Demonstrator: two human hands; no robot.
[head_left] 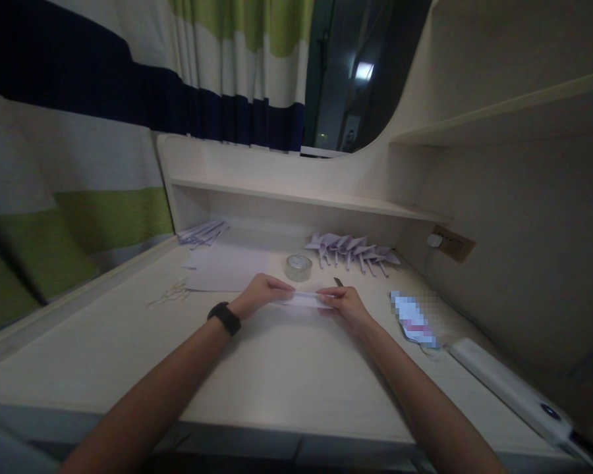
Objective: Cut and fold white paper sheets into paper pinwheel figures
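Both my hands hold a small folded white paper (304, 299) low over the pale desk (286, 368). My left hand (263, 293), with a black band on its wrist, pinches the paper's left end. The right end is pinched by my right hand (346, 306). Just behind the paper stands a roll of clear tape (299, 266). A sheet of white paper (225, 266) lies flat to the back left of my hands.
A row of several folded paper cranes (353, 251) sits at the back right under the shelf. More folded papers (202, 232) lie at the back left. A blurred packet (415, 319), a white bar-shaped device (514, 388) and a wall socket (452, 243) are at right. Striped curtain at left.
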